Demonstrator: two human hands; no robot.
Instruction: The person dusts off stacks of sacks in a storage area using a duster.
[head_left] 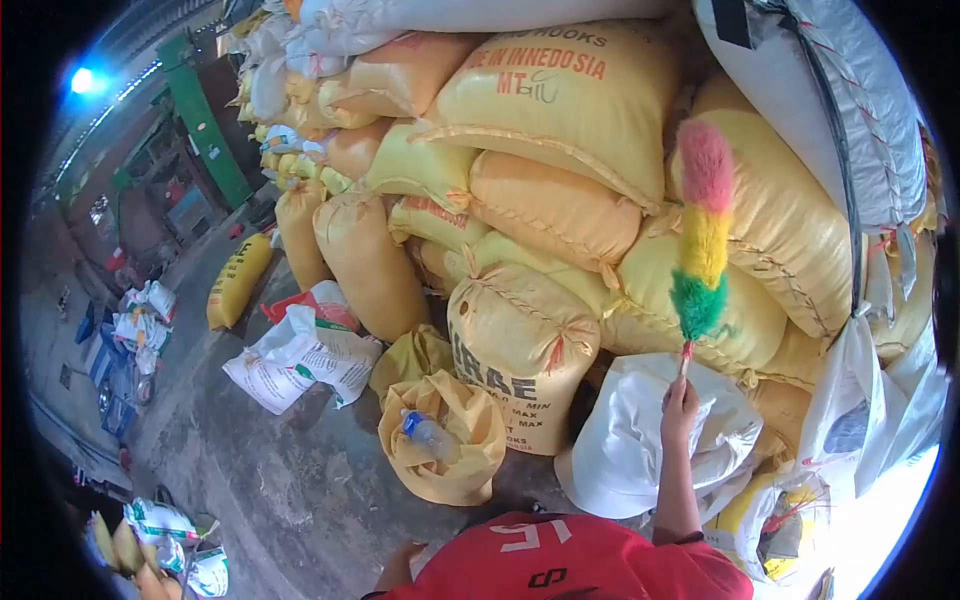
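Stacked high across the frame: yellow sacks (pixel 560 210), no visible sign which have been dusted and which remain. Against one sack on the right, a feather duster (pixel 702 235) held upright, pink tuft on top, yellow in the middle, green lowest, touching the sack face. Below it, right hand (pixel 680 400) raised, fingers (pixel 688 388) closed around the thin handle end, duster head well above the knuckles. Low at frame bottom, left hand (pixel 398 568) beside the red shirt (pixel 570 565); open or closed, cannot tell; nothing seen in it.
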